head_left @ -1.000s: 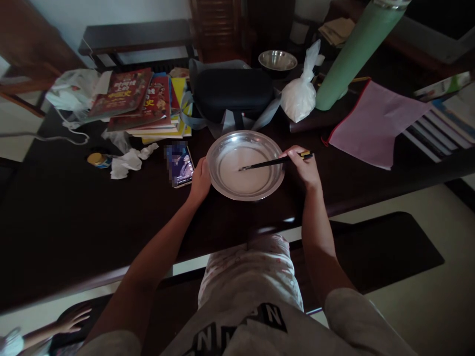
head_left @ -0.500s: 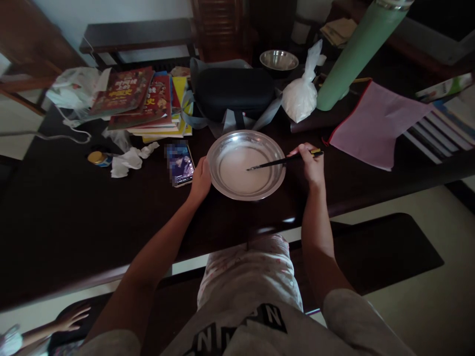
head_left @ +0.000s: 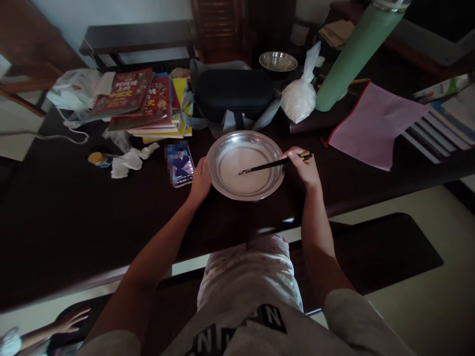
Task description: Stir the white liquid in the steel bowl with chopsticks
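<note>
Our right hand (head_left: 305,167) has come back toward the bowl (head_left: 245,165), and the tips of the chopsticks (head_left: 276,162) have slid from the right part of the white mix to nearer the middle. Our left hand (head_left: 200,181) has not moved.

The bowl sits on the dark surface (head_left: 74,217), right in front of us. Our left hand is pressed on its left rim. Our right hand is closed around the top end of the chopsticks, and their tips rest in the mix.

We think the bowl is thin metal, light, hard and smooth, so it could slip or spin. The rim is the best place to hold it. The chopsticks look thin and stiff, best held near the top. The mix looks wet and could spill.

A phone (head_left: 180,164) lies just beside our left hand. Behind the bowl are a black case (head_left: 233,91), a white bag (head_left: 300,96), a green bottle (head_left: 356,54), and a small bowl (head_left: 278,61). Books (head_left: 141,101) are stacked at the back left, with tissue (head_left: 129,160) and a small jar (head_left: 97,158) near them. A pink pouch (head_left: 374,123) lies to the right. Someone else's hand (head_left: 70,319) shows at the bottom left, well apart from ours.
</note>
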### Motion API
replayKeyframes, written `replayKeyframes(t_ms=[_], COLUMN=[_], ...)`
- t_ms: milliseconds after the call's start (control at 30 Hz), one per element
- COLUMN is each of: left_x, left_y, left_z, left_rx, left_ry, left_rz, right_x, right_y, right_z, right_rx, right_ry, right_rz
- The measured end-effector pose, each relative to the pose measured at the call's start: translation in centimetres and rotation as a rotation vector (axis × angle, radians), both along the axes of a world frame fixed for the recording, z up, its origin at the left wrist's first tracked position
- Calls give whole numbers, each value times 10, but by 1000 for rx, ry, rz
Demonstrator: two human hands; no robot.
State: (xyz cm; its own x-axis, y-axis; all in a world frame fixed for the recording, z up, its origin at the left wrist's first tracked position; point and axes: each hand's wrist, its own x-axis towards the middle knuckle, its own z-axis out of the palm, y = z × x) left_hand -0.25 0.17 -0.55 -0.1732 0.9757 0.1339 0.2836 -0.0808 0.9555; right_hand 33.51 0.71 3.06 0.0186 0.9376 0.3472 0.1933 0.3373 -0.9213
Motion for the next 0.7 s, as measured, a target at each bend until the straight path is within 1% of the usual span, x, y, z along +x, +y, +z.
replayKeyframes(t_ms=[167,333,367,467,500,567,633,700], left_x=[1,1,1,2,2,2,2,2], left_y=[0,0,0,-1,-1,-1,-1,0], left_z=[1,2,2,2,1,1,2,2], left_rx=[5,-12,-11,-3,-2,-4,-8,-9], left_ry=[12,1,0,1,3,6,13,21], left_rz=[13,21,20,20,20,20,18,18], right_x=[0,-2,-2,-1,-1,0,-1,-2], right_y=[-1,-1,0,0,0,0,0,1], right_z=[2,3,3,3,3,2,1,1], right_rx=[29,-19,-18,7,10,-1,-13,-1], right_ry=[72,2,-6,34,50,53,24,9], right_rz=[-120,-14,-27,-139,-156,-114,-27,-9])
